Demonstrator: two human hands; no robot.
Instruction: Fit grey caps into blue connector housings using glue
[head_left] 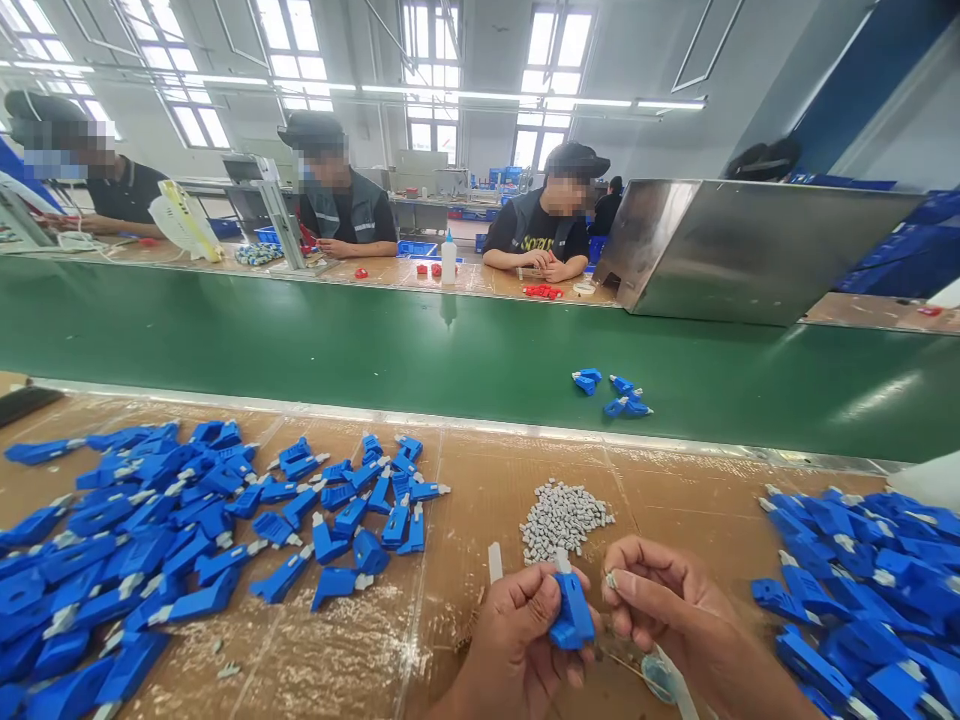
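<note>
At six o'clock, the left hand (517,640) has its grip closed round a blue part (574,612), white tip (562,562) towards twelve, presumably leaving that end free; at its three, the right hand (679,602) pinches a small grey piece (610,578). Just beyond, at twelve, a grey pile (564,520) lies on the desk (480,480), likely for easy reach, with blue heaps (150,545) at nine and three

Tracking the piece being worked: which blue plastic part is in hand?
The blue plastic part in the left hand, its pale tip pointing up. The other blue parts lie on the brown worktop or green conveyor belt.
</note>
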